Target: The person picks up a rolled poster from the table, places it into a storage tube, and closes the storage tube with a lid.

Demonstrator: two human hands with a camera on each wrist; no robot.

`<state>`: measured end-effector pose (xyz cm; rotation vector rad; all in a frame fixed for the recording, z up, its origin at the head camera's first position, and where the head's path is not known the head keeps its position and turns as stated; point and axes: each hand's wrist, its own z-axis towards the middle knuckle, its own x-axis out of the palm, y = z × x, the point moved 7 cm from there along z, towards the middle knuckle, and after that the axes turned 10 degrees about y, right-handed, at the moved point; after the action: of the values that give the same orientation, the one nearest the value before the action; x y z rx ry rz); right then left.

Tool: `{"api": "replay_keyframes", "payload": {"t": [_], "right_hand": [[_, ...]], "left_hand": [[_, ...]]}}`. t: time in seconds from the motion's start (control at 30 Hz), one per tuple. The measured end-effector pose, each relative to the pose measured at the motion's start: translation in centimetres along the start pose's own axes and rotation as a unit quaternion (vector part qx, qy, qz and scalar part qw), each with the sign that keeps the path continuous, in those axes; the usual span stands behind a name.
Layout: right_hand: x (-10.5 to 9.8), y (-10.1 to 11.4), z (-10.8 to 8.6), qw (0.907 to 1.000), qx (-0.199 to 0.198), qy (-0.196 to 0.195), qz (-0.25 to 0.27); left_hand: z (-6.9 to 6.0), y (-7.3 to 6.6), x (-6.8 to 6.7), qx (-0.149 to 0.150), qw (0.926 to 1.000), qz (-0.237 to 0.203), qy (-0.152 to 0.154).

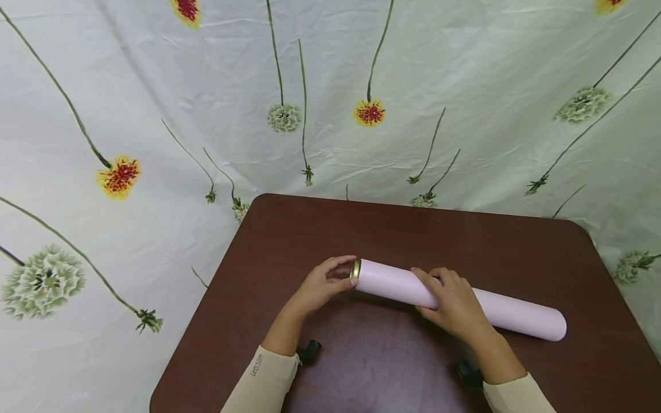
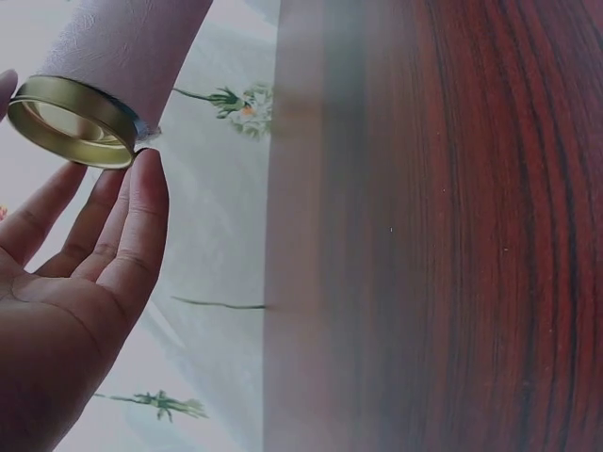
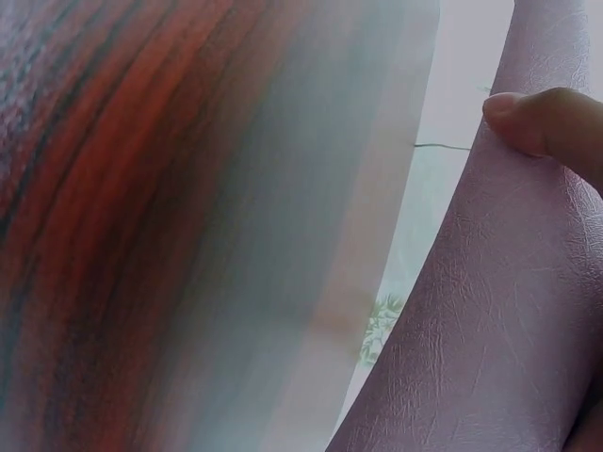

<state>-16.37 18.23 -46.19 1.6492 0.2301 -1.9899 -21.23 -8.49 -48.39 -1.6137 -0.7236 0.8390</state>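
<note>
Pinching the gold rim (image 1: 355,269) at the left end of the pink tube (image 1: 395,281), the left hand (image 1: 325,282) had its grip spread about rim-wide. The right hand (image 1: 454,304) had its grip curved around the tube's middle. The tube stretched over the counter (image 1: 310,229); whether they touched could not be told. A flowered cloth (image 1: 465,63) hung behind the tube.

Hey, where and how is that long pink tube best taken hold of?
Probably round the middle of the pink tube, from the near side, as the right hand grips it: its body is long and cylindrical, so a mid-length wrap should balance best.
</note>
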Motion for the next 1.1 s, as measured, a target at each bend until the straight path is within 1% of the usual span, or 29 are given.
{"api": "replay_keyframes", "payload": {"t": [0.2, 0.47, 0.6, 0.67, 0.73, 0.87, 1.1], "right_hand": [[0.2, 0.1, 0.1, 0.9999, 0.003, 0.009, 0.006], [0.2, 0.3, 0.1, 0.9999, 0.002, 0.01, 0.008], [0.1, 0.4, 0.1, 0.9999, -0.001, 0.008, 0.008], [0.1, 0.5, 0.1, 0.9999, -0.002, 0.007, 0.009], [0.1, 0.6, 0.2, 0.9999, -0.002, 0.008, 0.009], [0.1, 0.8, 0.4, 0.9999, 0.0, 0.01, 0.011], [0.3, 1.3, 0.7, 0.9999, -0.004, 0.008, 0.014]], "left_hand": [[0.1, 0.2, 0.0, -0.001, 0.9999, -0.016, 0.002], [0.2, 0.5, 0.0, -0.004, 0.9998, -0.02, 0.006], [0.4, 0.4, 0.3, 0.004, 0.9997, -0.022, 0.006], [0.4, 0.4, 0.7, 0.007, 0.9999, -0.011, 0.005], [0.3, 0.1, 1.0, 0.006, 0.9999, 0.011, -0.001], [0.3, -0.2, 1.8, 0.004, 0.9984, 0.051, -0.023], [0.6, 0.0, 2.5, -0.004, 0.9968, 0.053, -0.059]]}}
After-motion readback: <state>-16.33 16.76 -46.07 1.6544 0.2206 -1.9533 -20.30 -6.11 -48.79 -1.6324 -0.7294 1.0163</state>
